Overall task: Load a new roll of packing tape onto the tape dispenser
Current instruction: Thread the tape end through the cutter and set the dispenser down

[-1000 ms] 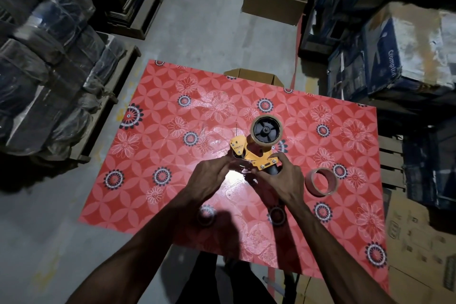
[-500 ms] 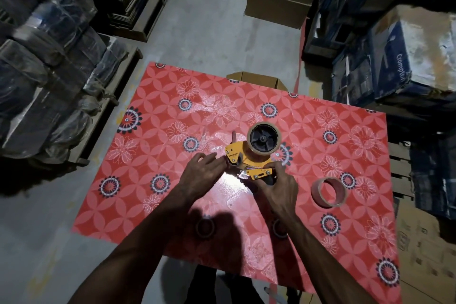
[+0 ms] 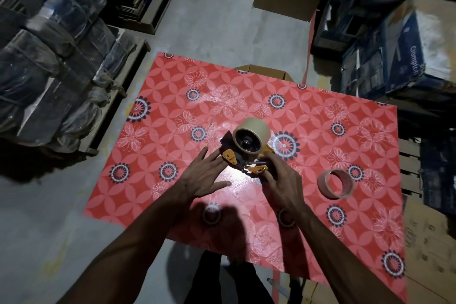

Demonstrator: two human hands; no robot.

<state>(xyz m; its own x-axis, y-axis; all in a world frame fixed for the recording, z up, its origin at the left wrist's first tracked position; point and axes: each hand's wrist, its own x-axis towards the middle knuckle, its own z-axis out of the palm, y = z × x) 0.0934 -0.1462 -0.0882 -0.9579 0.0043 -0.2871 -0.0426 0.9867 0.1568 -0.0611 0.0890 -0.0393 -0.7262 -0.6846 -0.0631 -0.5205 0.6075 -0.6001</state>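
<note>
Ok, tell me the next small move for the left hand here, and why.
Probably bring the left hand back to the dispenser's front end and pinch the tape's free end. The roll already sits on the hub, the right hand grips the dispenser, and the left hand is open with fingers spread beside the orange front. Whether tape is already threaded cannot be seen.

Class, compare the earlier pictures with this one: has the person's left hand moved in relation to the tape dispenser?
Yes. The left hand has opened flat and drawn back from the tape dispenser, toward the table's near edge; only its fingers reach the yellow frame.
</note>
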